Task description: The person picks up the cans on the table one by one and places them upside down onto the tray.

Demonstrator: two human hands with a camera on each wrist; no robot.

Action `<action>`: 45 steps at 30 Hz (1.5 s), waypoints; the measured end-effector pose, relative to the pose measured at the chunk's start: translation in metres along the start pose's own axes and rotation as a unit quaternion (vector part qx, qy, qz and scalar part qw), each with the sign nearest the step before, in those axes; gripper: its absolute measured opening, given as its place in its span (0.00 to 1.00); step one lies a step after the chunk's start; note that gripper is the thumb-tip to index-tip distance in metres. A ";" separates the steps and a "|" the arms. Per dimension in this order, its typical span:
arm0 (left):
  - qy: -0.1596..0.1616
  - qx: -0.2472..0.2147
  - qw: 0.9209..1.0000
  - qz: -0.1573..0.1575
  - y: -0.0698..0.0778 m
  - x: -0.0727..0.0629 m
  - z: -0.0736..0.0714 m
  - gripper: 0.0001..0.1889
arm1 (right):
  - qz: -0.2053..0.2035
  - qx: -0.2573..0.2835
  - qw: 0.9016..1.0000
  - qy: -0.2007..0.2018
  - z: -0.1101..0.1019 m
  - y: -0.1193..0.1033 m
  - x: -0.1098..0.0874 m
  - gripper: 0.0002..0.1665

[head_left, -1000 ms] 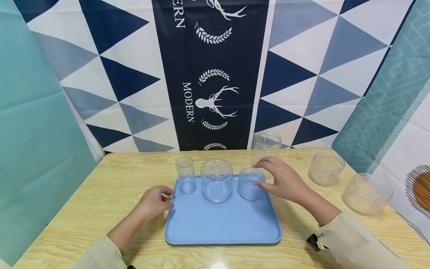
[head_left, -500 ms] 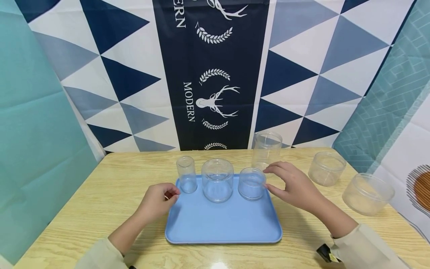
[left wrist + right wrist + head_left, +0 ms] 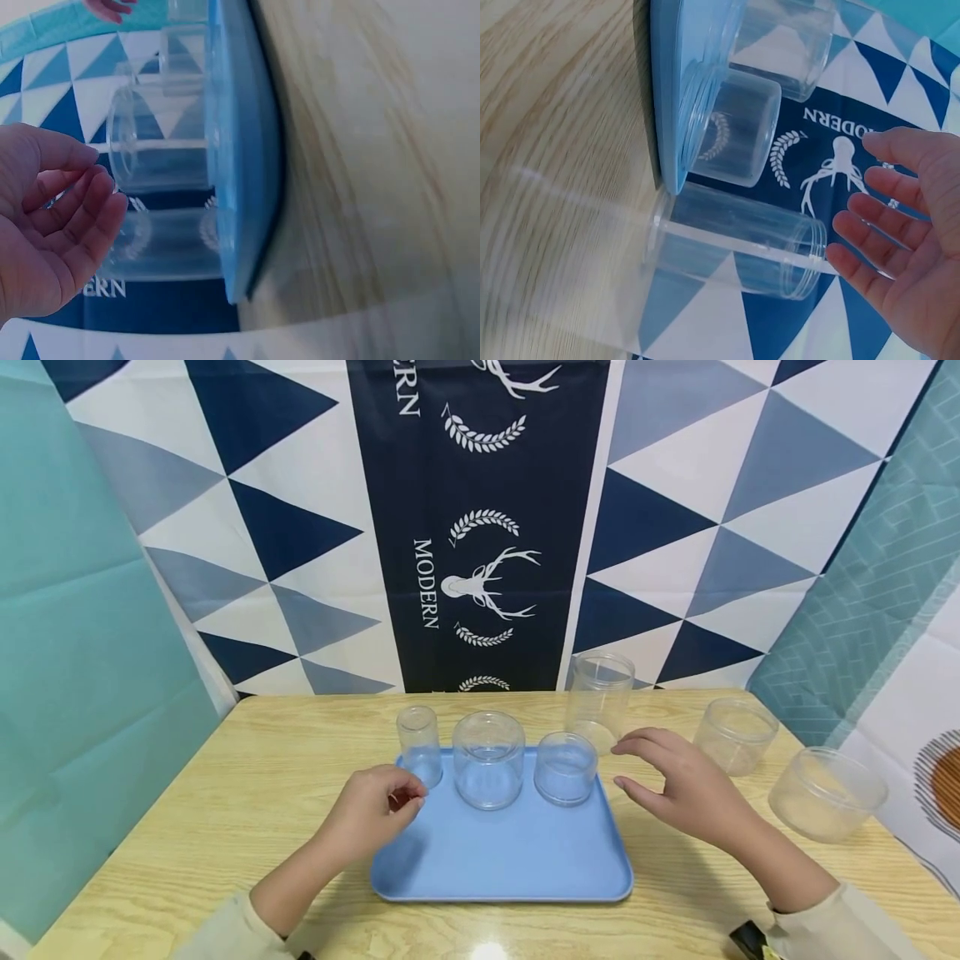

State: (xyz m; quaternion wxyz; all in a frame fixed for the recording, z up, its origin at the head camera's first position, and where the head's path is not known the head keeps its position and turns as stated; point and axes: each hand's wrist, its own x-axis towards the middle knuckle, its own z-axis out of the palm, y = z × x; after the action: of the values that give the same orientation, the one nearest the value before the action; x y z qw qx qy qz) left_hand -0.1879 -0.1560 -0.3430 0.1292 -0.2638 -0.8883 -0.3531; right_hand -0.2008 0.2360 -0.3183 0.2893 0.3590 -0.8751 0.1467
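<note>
A blue tray (image 3: 502, 860) lies on the table with a row of clear containers along its far edge: a narrow tall jar (image 3: 420, 747), a wide jar (image 3: 489, 760) and a low round jar (image 3: 566, 768). My left hand (image 3: 372, 810) hovers over the tray's left side, near the narrow jar. Its fingers are loosely bent and hold nothing, as the left wrist view also shows. To the right of the low jar, my right hand (image 3: 686, 789) hangs in the air with fingers spread and nothing in them. Behind it stands a tall clear jar (image 3: 598, 702) off the tray.
Two more low clear containers stand at the right of the table: one farther back (image 3: 735, 739) and one nearer (image 3: 827, 797). A patterned cloth (image 3: 480, 527) hangs behind the wooden table (image 3: 247, 777). Wood surface shows on both sides of the tray.
My right hand has come away from the low round jar and moved to the right. The left hand has moved rightward from the tray's left edge to over the tray.
</note>
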 end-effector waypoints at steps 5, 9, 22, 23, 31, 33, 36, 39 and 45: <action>-0.004 0.004 0.999 0.041 0.014 0.000 0.003 0.06 | -0.003 -0.003 1.000 0.006 -0.006 0.002 -0.003 0.14; 0.008 0.009 0.997 0.080 0.023 0.002 0.008 0.07 | -0.008 -0.001 1.000 0.015 -0.011 0.004 -0.006 0.15; 0.053 -0.009 0.984 0.168 0.041 0.018 0.029 0.10 | -0.015 -0.008 1.000 0.019 -0.026 0.016 -0.013 0.20; 0.052 -0.010 0.983 0.174 0.042 0.019 0.030 0.10 | -0.015 -0.008 1.000 0.020 -0.027 0.018 -0.014 0.21; -0.004 -0.028 0.979 0.203 0.053 0.027 0.043 0.14 | -0.007 -0.019 0.999 0.031 -0.033 0.029 -0.018 0.22; -0.017 -0.030 0.978 0.204 0.056 0.029 0.046 0.15 | -0.005 -0.022 0.999 0.032 -0.033 0.031 -0.017 0.21; -0.034 -0.038 0.978 0.203 0.061 0.032 0.050 0.15 | -0.001 -0.025 0.999 0.029 -0.034 0.034 -0.013 0.17; -0.043 -0.047 0.976 0.209 0.066 0.035 0.054 0.16 | 0.004 -0.027 0.999 0.023 -0.034 0.037 -0.007 0.17; -0.054 -0.054 0.970 0.231 0.073 0.040 0.065 0.18 | 0.012 -0.019 1.000 0.007 -0.029 0.045 0.008 0.22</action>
State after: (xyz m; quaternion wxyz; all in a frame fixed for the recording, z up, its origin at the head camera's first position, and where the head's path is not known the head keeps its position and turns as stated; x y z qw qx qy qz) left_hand -0.1826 -0.0514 -0.3319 0.1445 -0.4868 -0.7887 -0.3466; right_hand -0.2256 0.2770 -0.2928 0.3007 0.3422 -0.8798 0.1360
